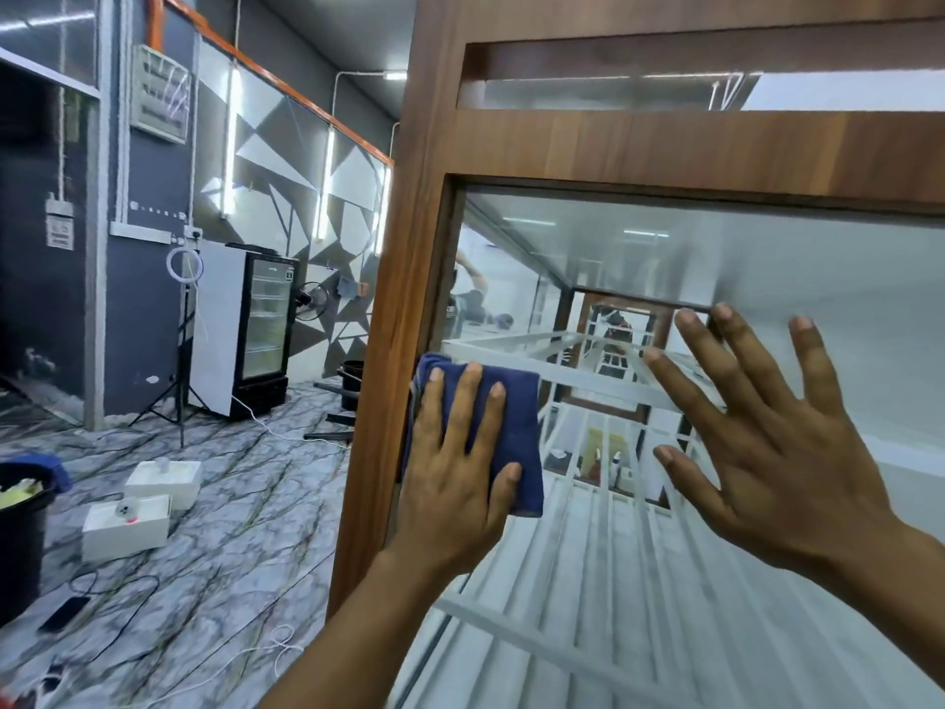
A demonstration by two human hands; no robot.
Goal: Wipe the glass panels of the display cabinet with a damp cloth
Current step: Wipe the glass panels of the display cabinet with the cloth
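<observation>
The fingers (468, 396) of the left hand (450, 483) lie straight and slightly fanned, flat on a blue cloth (516, 417), with the thumb laid along its lower right part; nothing is curled round it, the palm simply presses it to the glass. The cloth is folded into a thick, soft-looking pad of deep blue, rumpled at its top left corner, and sits at the left edge of the glass panel (716, 248), touching the brown wooden frame of the display cabinet (409, 248). At 3 o'clock from the cloth the right hand (782, 452) is held open with fingers (813, 360) spread wide and straight, holding nothing; whether it touches the glass cannot be told. The pane shows pale reflections of ceiling lights, and through it white slatted shelf racks (588, 381) and, lower down, some small bottles (598, 452), blurred. A narrower glass strip runs across the cabinet at 12 o'clock. Out at 9 o'clock, on the marbled floor (230, 504), are two white boxes (128, 524), a black bucket (20, 529) at the frame's edge and a phone (64, 614) on a cable. At 10 o'clock stand a glass-door fridge (261, 324) and a ring light (184, 266) on a tripod.
</observation>
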